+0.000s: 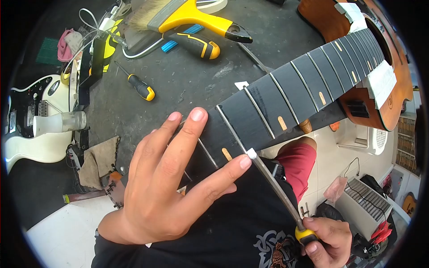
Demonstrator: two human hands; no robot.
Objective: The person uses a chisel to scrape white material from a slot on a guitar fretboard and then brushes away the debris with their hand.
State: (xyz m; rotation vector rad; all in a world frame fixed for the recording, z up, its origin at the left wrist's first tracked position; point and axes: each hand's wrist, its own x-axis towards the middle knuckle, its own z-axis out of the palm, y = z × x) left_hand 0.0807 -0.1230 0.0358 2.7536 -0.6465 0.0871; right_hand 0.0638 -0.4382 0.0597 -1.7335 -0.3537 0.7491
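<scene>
The person wears a black T-shirt [232, 228] with a grey-and-orange printed graphic [277, 250] low in the frame, and red shorts [297, 165].

Two hands are showing: the left hand [165, 187] and the right hand [328, 241]. Two guitars are lying in view, one acoustic guitar [357, 58] and one white electric guitar [31, 125]. Three yellow-handled screwdrivers are showing: one screwdriver [277, 187] in the right hand, one small screwdriver [138, 85] on the bench [187, 76], and one thicker screwdriver [196, 42] near the top. One brush [187, 15] with a yellow handle is lying there. Two pieces of white tape [380, 82] are sitting on the acoustic guitar's body. One brown cloth [98, 161] is lying at the bench's edge, and one pink rag [65, 44] is sitting far left.
</scene>
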